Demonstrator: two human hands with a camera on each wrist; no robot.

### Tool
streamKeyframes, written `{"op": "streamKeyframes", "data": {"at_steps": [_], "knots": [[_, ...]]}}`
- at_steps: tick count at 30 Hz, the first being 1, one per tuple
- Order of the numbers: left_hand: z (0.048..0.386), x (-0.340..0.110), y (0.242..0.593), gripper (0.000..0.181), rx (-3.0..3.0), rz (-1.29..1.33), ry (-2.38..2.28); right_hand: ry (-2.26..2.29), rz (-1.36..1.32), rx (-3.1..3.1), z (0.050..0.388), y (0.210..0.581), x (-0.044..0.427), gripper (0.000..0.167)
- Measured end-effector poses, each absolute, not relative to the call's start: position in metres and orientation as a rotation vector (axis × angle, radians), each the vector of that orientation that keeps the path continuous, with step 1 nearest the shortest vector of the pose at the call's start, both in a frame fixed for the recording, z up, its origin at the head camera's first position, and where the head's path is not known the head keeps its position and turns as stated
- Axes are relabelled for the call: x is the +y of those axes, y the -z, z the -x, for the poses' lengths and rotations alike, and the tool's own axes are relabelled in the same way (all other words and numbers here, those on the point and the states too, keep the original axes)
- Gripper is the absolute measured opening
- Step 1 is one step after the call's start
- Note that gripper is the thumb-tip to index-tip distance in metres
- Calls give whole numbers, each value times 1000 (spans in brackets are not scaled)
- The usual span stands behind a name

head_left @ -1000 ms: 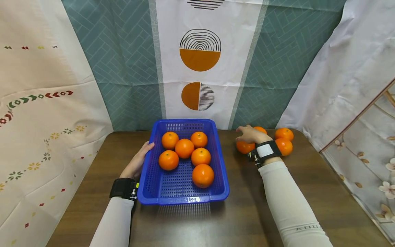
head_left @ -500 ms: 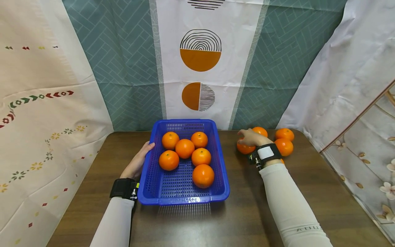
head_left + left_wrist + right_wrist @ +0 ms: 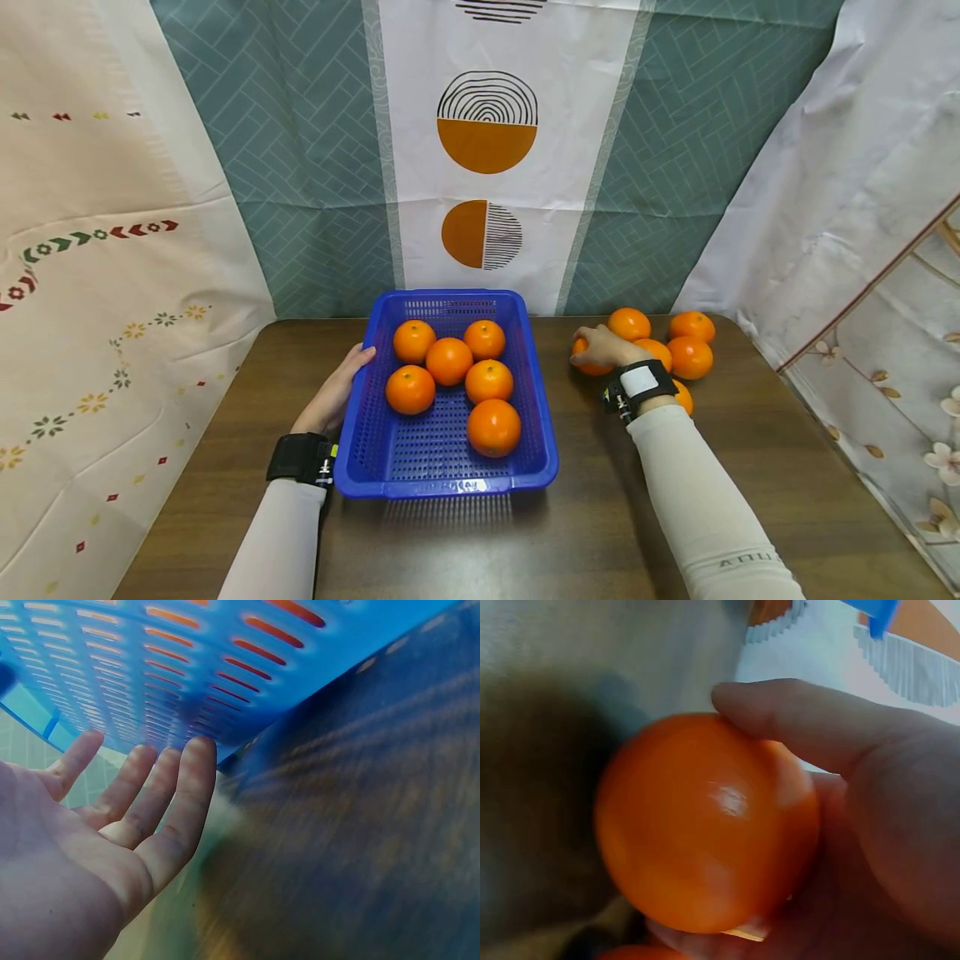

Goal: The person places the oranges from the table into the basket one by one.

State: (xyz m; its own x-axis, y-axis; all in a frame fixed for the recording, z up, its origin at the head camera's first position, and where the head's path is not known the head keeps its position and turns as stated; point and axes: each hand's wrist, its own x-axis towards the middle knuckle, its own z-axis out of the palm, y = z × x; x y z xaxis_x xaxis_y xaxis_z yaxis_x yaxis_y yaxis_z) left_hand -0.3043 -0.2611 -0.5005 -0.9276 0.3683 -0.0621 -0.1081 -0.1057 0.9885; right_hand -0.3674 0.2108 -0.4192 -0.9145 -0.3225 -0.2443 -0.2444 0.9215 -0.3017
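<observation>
Orange [image 3: 701, 825] likely firm, light, slick — best cupped round middle. Right grip [image 3: 606, 345] holds it; left grip [image 3: 334, 392], fingers extended, touches basket [image 3: 542, 400].

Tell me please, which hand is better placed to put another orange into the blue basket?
Probably the right hand: it holds an orange, to the right of the blue basket. The left hand is at the basket's left side, holding no orange.

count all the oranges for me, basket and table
12 in sight: six oranges in the blue basket, one orange gripped by the right hand, five more oranges on the table around that hand and wrist. Others may be hidden.
</observation>
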Motion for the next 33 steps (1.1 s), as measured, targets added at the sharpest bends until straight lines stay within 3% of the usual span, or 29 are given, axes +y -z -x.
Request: {"op": "streamKeyframes", "data": {"at_steps": [33], "knots": [[303, -261, 498, 57, 1832, -265, -2110, 487, 315, 3003, 363, 444, 202, 47]]}}
